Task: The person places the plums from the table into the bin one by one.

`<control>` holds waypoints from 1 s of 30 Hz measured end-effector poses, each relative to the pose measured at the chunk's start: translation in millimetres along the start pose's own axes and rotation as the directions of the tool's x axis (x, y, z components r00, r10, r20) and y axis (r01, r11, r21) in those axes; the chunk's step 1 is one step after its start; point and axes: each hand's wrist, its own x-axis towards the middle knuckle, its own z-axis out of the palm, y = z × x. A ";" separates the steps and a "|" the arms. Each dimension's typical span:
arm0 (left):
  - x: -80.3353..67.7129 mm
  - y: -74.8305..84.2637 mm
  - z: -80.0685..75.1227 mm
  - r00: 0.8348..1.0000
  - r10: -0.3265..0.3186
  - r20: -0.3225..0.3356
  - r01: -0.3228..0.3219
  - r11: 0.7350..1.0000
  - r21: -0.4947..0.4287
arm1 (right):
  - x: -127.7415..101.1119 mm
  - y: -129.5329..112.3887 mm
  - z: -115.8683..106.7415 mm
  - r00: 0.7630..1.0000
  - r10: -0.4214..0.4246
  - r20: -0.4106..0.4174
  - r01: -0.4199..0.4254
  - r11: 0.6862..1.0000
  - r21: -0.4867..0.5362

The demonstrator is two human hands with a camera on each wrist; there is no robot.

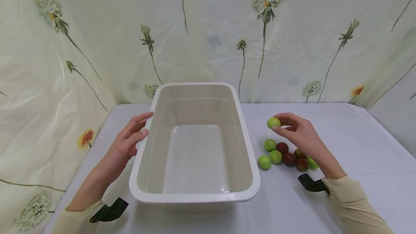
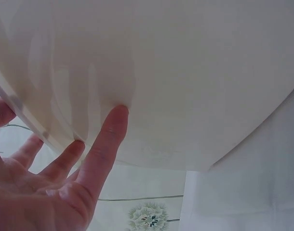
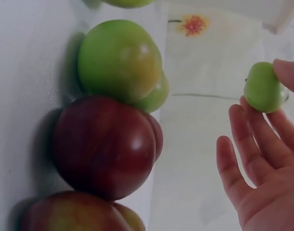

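your right hand [image 1: 298, 133] pinching a green fruit [image 1: 273, 122], raised right of the white tub [image 1: 195, 198], some loose fruits [image 1: 289, 159] partly hidden behind your wrist [image 1: 332, 168], your left hand [image 1: 124, 146] unclenched, touching tub's outside

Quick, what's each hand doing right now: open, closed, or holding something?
Left hand: open, touching the tub.
Right hand: holding a green fruit between thumb and fingers.

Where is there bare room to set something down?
Bare: the floor inside the tub, walled all round; the white cloth between the right sleeve and the table's right edge. Crowded: right of the tub, where green and dark red fruits cluster near the right hand.
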 end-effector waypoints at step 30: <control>0.7 -1.7 0.8 1.000 -0.002 0.000 0.002 1.000 -0.006 | 10.3 -36.7 3.9 0.982 -0.112 -0.154 0.123 0.990 0.070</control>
